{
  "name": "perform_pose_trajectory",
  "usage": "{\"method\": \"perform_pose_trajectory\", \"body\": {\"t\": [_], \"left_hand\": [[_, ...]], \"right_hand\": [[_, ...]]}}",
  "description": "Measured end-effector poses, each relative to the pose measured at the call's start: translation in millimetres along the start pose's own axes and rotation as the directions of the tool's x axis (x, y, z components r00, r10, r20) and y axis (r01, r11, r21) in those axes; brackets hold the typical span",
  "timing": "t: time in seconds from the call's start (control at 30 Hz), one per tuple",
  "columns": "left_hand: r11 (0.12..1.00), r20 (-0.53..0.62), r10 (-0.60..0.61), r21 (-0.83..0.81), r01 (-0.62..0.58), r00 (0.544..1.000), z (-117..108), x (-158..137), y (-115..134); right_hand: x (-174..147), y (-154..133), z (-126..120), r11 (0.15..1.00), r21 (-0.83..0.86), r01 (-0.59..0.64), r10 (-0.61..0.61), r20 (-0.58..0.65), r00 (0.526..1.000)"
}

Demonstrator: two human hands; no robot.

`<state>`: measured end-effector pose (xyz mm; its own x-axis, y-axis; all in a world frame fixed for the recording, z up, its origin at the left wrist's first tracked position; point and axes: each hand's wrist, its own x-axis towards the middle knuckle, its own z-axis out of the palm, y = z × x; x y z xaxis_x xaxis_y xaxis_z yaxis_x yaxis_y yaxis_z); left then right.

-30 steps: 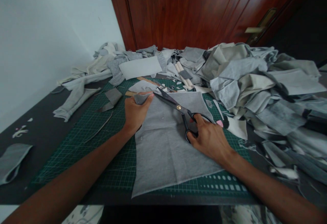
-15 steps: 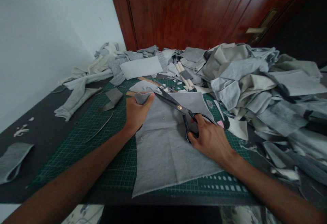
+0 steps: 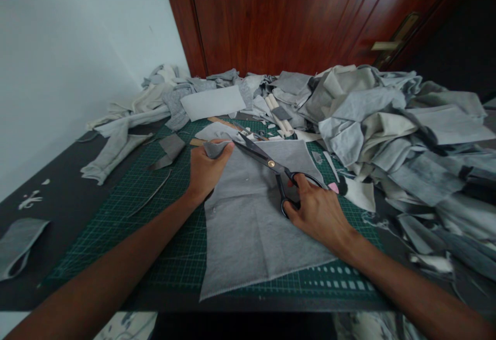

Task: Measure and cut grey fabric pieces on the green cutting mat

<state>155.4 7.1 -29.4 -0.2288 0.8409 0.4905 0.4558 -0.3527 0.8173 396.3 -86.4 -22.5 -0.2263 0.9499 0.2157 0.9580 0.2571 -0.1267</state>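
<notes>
A grey piece of fabric [image 3: 248, 226] lies spread over the green cutting mat [image 3: 170, 257]. My left hand [image 3: 209, 169] is closed on its upper left corner, pinching the edge between thumb and fingers. In my right hand [image 3: 318, 211] are black-handled scissors [image 3: 271, 163], with thumb and fingers through the loops. Their blades are parted and point up and left, with the tips close to my left thumb. The lower blade passes at the fabric's top edge; whether it touches the cloth I cannot tell.
Heaped grey and cream cloth [image 3: 360, 107] covers the right side and back of the dark table [image 3: 116, 146]. A white rectangular piece [image 3: 213, 102] lies behind the mat. Small scraps surround the fabric. A folded grey piece [image 3: 23, 242] sits at far left. Behind stands a wooden door [image 3: 271, 19].
Almost nothing differs. The whole view has shifted very slightly, while both hands, the scissors and the fabric keep their positions relative to each other.
</notes>
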Motion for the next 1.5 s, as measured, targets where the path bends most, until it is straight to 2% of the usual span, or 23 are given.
{"method": "perform_pose_trajectory", "body": {"t": [0.37,0.83,1.17,1.33,1.5], "left_hand": [[1.0,0.037,0.016,0.015,-0.016,0.999,-1.1,1.6,-0.8],[1.0,0.019,0.007,0.026,-0.007,1.0,0.6,1.7,-4.7],[0.999,0.024,0.019,0.028,-0.019,1.0,0.6,1.1,-2.8],[0.998,0.029,0.044,0.049,-0.046,0.999,0.4,1.3,-4.0],[0.988,0.046,0.127,0.088,-0.131,0.991,-0.5,1.1,-6.9]], "right_hand": [[-0.9,-0.4,-0.4,1.0,0.02,0.005,-0.005,0.004,1.0],[1.1,2.4,-2.4,1.0,0.005,0.027,-0.027,-0.023,0.999],[1.7,3.1,-2.9,1.0,-0.006,0.015,-0.015,0.004,1.0],[1.7,2.7,-5.0,1.0,-0.016,0.017,-0.017,-0.002,1.0],[1.8,4.6,-7.9,0.999,-0.029,0.019,-0.019,0.009,1.0]]}}
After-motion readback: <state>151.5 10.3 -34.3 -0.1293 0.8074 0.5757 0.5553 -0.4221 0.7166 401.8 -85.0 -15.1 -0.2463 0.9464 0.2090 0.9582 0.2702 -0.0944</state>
